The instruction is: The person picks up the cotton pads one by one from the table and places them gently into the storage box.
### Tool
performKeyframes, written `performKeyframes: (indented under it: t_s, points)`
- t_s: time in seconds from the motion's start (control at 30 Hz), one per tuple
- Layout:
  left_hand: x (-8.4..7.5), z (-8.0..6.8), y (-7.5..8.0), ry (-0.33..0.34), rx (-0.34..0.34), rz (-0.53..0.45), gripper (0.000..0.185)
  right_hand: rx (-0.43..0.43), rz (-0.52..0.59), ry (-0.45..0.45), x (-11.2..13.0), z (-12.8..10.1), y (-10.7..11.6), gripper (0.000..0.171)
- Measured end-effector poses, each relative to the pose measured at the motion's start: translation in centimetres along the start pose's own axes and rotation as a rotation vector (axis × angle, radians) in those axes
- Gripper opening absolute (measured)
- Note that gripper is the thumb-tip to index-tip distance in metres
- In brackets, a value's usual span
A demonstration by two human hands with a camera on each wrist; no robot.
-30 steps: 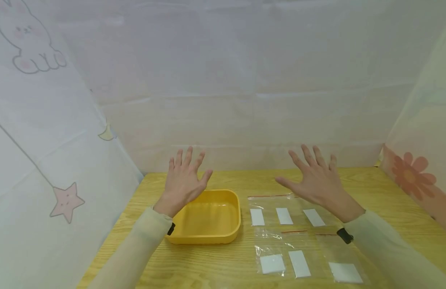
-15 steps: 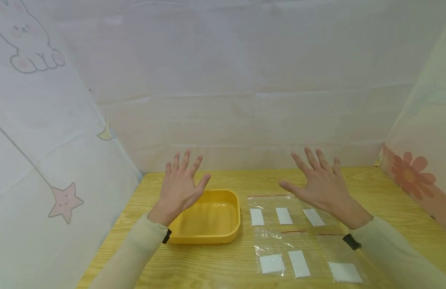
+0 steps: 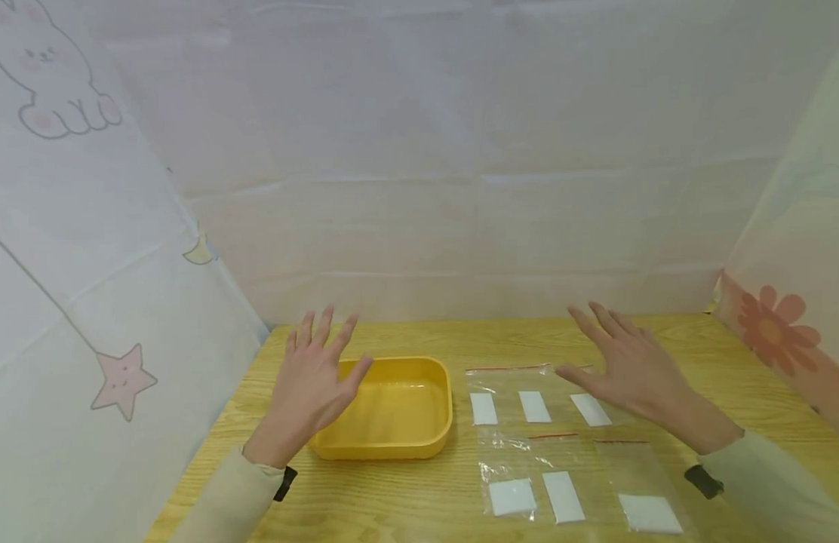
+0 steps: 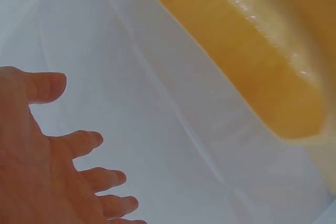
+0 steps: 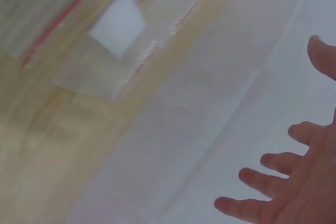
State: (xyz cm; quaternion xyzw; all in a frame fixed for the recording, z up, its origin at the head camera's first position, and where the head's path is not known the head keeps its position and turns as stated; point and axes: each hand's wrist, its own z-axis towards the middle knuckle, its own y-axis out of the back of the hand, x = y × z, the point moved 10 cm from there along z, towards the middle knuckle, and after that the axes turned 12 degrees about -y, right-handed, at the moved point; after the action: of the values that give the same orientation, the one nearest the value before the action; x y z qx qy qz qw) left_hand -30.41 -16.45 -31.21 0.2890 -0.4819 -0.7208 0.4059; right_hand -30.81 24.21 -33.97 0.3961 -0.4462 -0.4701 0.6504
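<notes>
Now | left grip (image 3: 311,385) over yellow tray (image 3: 419,445) | right grip (image 3: 630,369) apparently above bags (image 3: 528,392)

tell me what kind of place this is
Probably a small tabletop recording booth rather than a lived-in room. A wooden table is walled by white sheets with cartoon prints, and a yellow tray and clear zip bags are laid out neatly under two open hands.

Left hand (image 3: 309,385) lowered beside yellow tray (image 3: 392,445), right hand (image 3: 633,369) lowered over bags (image 3: 528,400)
</notes>
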Motion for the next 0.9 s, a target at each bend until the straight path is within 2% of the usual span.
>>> performKeyframes:
  t_s: [0.17, 0.33, 0.47, 0.6, 0.7, 0.8, 0.9]
  points:
    - [1.1, -2.7, -0.9, 0.009, -0.002, -0.055, 0.072, 0.054, 0.05, 0.03, -2.5, -0.8, -1.5, 0.099]
    - [2.4, -5.3, -2.3, 0.024, 0.008, -0.152, 0.073, 0.143, 0.199, 0.09, -4.7, -1.6, -3.1, 0.091]
    - [3.8, -7.1, -3.6, 0.057, 0.048, -0.239, 0.079, 0.186, 0.305, 0.128, -6.2, -2.0, -4.4, 0.08]
    - [5.4, -8.5, -4.9, 0.107, 0.086, -0.382, 0.085, 0.235, 0.367, 0.134, -7.4, -2.1, -6.0, 0.07]
    - [6.5, -9.4, -5.4, 0.128, 0.085, -0.49, 0.085, 0.274, 0.376, 0.118, -8.2, -2.0, -7.1, 0.07]
    - [7.2, -10.0, -6.3, 0.139, 0.108, -0.595, 0.084, 0.297, 0.365, 0.123, -8.8, -2.0, -7.8, 0.073]
    - [7.4, -10.3, -7.3, 0.145, 0.141, -0.753, 0.08, 0.296, 0.337, 0.14, -9.3, -2.1, -8.2, 0.07]
